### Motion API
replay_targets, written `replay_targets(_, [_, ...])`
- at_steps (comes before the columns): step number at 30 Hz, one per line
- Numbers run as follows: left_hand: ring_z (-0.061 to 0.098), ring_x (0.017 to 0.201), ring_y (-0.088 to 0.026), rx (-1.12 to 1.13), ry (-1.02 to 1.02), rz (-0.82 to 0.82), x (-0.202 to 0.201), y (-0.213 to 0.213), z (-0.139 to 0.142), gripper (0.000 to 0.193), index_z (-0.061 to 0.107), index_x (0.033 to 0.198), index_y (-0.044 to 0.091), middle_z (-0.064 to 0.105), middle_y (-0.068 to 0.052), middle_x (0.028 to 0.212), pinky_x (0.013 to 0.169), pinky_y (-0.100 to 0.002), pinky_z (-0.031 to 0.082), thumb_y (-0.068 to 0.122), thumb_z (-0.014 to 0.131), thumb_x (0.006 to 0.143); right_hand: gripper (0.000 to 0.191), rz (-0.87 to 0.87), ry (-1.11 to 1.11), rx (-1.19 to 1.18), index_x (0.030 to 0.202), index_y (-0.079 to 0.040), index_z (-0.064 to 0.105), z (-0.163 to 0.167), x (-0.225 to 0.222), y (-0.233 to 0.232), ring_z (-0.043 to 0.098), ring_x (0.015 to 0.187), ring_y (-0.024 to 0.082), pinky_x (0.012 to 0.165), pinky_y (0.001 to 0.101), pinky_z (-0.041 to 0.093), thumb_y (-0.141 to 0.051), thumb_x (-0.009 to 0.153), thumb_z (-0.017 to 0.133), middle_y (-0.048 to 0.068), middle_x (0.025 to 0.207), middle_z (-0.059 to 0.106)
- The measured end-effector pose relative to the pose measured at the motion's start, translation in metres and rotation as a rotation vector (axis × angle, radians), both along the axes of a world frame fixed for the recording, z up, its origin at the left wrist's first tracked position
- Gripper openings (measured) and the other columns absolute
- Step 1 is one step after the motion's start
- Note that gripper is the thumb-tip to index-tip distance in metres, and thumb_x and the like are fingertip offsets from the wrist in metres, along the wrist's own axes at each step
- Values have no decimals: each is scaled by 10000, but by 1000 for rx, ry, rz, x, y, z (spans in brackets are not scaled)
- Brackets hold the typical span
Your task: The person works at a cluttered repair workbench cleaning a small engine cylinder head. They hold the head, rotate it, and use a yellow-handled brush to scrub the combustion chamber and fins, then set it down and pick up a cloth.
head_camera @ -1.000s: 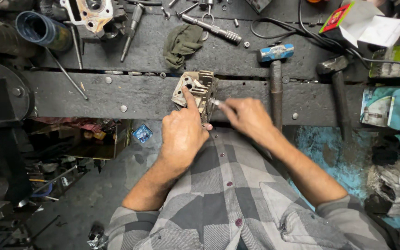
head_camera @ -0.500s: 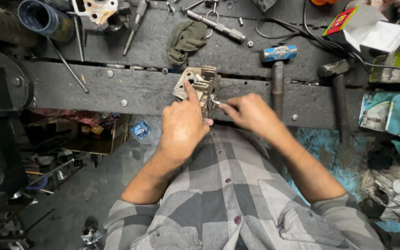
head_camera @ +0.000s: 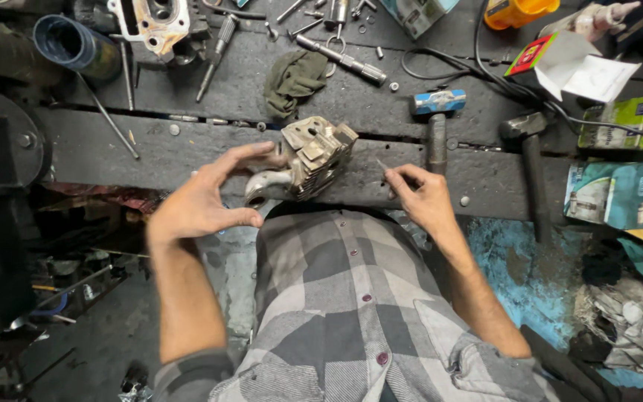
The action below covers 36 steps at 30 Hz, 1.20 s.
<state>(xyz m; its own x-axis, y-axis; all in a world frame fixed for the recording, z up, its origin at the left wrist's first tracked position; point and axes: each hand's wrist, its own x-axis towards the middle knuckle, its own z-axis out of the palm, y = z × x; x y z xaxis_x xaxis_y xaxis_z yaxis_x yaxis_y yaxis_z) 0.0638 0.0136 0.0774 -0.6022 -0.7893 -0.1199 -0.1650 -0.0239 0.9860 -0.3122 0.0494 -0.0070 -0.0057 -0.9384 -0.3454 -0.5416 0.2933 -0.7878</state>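
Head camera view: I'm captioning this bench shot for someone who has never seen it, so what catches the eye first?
The finned metal engine part at the middle of the dark workbench, with the left hand spread open beside it. The right hand pinches a small thin piece just right of it. Further right lie two hammers, and a green rag sits behind.

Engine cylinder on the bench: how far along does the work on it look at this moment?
Done: the finned engine cylinder lies detached on the workbench, its bent pipe toward the person. In hand: the left hand is spread open beside it, fingertips near its side; the right hand pinches a small thin metal piece, too small to identify. Left: two hammers lie untouched beside the right hand; how the cylinder ends up cannot be told.
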Motion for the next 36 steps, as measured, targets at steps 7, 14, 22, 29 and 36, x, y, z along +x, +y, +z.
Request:
replay_targets(7, [423, 1539, -376, -489, 388, 615, -77, 27, -108, 802, 561, 1320, 124, 626, -158, 1464, 1348, -595, 201, 824, 418, 956, 200, -74, -99, -164, 977, -2, 747, -10, 14, 6, 627, 749, 51, 665, 229, 500, -198, 995, 711, 23, 813, 733])
replay_targets(14, [648, 1254, -387, -536, 235, 485, -88, -25, -114, 579, 630, 1147, 81, 731, -187, 1197, 1103, -530, 497, 634, 482, 1062, 155, -9, -80, -402, 987, 1, 745, 4, 41, -14, 652, 798, 109, 689, 268, 490, -151, 995, 721, 71, 868, 723])
replay_targets(22, [688, 900, -483, -181, -799, 384, -115, -76, -43, 478, 725, 1116, 108, 734, -247, 912, 828, -587, 523, 546, 557, 1023, 201, 109, 10, -86, 1054, -73, 772, 24, 40, -18, 648, 592, 146, 563, 322, 505, -240, 983, 684, 51, 760, 755])
replay_targets(29, [583, 1247, -416, -586, -576, 607, -109, -41, -66, 793, 501, 1475, -40, 643, -242, 1314, 1098, -522, 399, 462, 744, 912, 265, 209, 171, -70, 1068, -106, 794, 15, 45, -28, 667, 571, 251, 569, 386, 507, -326, 968, 686, 145, 701, 710])
replay_targets(36, [605, 1303, -329, -602, -515, 596, -98, -52, -103, 611, 647, 1406, 42, 658, -150, 1418, 1172, -480, 366, 325, 780, 882, 284, 427, 56, -83, 1089, -95, 758, 2, 61, -57, 736, 650, 280, 631, 414, 563, -330, 999, 626, 118, 734, 734])
